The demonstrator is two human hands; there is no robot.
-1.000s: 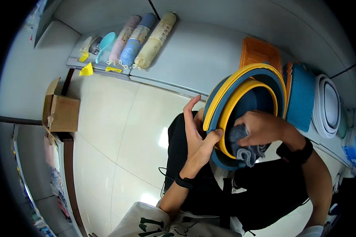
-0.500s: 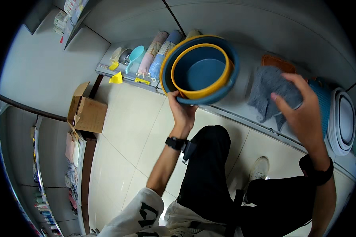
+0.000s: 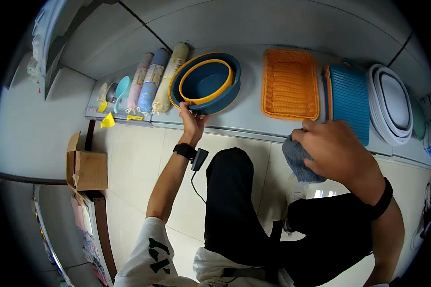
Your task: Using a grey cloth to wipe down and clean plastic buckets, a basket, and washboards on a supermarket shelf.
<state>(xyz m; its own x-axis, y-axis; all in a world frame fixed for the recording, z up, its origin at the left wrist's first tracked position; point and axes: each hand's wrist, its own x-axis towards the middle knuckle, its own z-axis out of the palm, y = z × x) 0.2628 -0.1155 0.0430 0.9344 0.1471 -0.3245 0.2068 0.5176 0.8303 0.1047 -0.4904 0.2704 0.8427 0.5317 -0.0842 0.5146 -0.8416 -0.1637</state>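
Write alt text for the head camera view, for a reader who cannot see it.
Seen from above, a person's left hand grips the rim of nested blue basins with a yellow-rimmed one inside, on a low grey shelf, while the right hand holds a grey cloth. Along the shelf lie rolled mats, an orange basket, a blue basket and white basins.

The shelf (image 3: 254,119) is crowded along its length. At its left end, three rolled mats (image 3: 153,81) are packed just beside the nested blue basins (image 3: 208,83). A bare strip is left between the basins and the orange basket (image 3: 290,83). Toward the right end, the blue tray (image 3: 349,100) and white tubs (image 3: 392,103) appear to touch. The front edge is largely unobstructed.
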